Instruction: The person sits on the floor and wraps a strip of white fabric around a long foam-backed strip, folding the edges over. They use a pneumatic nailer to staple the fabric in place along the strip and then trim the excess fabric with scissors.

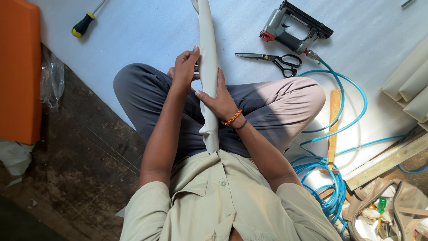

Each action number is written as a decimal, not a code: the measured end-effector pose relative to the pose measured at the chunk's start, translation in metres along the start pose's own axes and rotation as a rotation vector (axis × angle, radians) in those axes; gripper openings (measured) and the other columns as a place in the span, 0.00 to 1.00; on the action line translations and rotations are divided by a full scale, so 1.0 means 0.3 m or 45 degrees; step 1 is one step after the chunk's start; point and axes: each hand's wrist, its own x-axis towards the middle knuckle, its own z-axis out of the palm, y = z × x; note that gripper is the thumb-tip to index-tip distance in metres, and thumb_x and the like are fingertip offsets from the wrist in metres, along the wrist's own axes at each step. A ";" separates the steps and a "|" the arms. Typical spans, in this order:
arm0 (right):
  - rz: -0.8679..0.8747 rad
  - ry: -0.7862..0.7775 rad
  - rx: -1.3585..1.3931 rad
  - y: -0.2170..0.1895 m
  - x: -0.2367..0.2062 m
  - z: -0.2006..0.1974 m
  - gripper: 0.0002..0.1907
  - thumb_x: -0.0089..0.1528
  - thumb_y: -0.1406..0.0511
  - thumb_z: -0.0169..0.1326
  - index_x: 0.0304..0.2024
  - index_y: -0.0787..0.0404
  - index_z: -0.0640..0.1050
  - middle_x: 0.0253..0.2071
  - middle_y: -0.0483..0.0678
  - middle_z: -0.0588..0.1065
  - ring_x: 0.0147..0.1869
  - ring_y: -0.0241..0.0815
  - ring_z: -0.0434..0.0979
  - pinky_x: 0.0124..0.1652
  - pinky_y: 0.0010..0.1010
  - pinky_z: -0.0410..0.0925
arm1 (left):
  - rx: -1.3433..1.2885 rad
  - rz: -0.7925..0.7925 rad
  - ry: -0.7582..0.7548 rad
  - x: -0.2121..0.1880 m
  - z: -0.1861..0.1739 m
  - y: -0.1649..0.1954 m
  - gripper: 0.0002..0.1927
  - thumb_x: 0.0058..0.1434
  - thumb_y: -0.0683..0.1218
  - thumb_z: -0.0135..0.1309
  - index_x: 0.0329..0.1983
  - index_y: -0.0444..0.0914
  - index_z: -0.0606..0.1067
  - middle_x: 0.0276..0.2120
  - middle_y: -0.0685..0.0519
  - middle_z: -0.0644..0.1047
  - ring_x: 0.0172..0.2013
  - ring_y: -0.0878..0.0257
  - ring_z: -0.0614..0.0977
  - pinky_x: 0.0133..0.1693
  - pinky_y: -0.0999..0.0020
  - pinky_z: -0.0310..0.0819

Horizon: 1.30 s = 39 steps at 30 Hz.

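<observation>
Beige fabric roll (pixel 208 67), long and narrow, lies lengthwise over the seated person's crossed legs, its near end at the shirt front and its far end running off the top of the view. It looks already rolled or folded into a tight strip along its whole visible length; I judge the shaping mostly done, with smoothing or fastening of the seam left, though no staples or cuts show.

Left of the roll, the left hand (pixel 185 67) presses its flat fingers against the roll's side, loosely closed around it. Right of the roll, the right hand (pixel 219 100), with a beaded bracelet at its wrist, clasps the strip lower down, thumb across the front.

Further right of the roll lie a pneumatic stapler (pixel 292 31) on its blue air hose (pixel 352 116), and black-handled scissors (pixel 276 59). Far left of the roll lies a screwdriver (pixel 84 23).
</observation>
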 end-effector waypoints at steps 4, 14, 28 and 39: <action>0.180 -0.019 -0.152 0.034 -0.013 0.002 0.63 0.62 0.45 0.62 0.76 0.73 0.38 0.73 0.71 0.53 0.74 0.67 0.61 0.69 0.49 0.61 | -0.241 -0.097 -0.101 0.070 -0.006 -0.070 0.16 0.70 0.55 0.51 0.41 0.37 0.77 0.27 0.54 0.76 0.23 0.68 0.74 0.25 0.72 0.72; 0.337 0.060 -0.181 0.059 -0.059 0.073 0.64 0.54 0.46 0.65 0.77 0.55 0.40 0.66 0.71 0.54 0.68 0.66 0.61 0.64 0.46 0.67 | -0.379 -0.272 -0.015 0.250 -0.021 -0.298 0.14 0.71 0.50 0.49 0.43 0.33 0.73 0.34 0.48 0.77 0.30 0.59 0.80 0.33 0.60 0.79; 0.082 0.220 0.279 0.182 -0.053 -0.006 0.56 0.59 0.59 0.63 0.79 0.60 0.43 0.78 0.62 0.52 0.79 0.56 0.58 0.72 0.44 0.57 | 0.200 -0.281 0.123 0.382 0.175 -0.100 0.38 0.66 0.70 0.39 0.44 0.31 0.79 0.39 0.45 0.82 0.38 0.55 0.83 0.42 0.55 0.78; 0.188 0.287 0.028 0.277 0.345 -0.063 0.56 0.50 0.63 0.63 0.76 0.59 0.48 0.64 0.60 0.69 0.62 0.56 0.75 0.61 0.42 0.70 | 0.330 0.163 0.388 0.583 0.277 0.019 0.29 0.67 0.67 0.40 0.25 0.41 0.70 0.23 0.55 0.75 0.27 0.64 0.75 0.32 0.61 0.71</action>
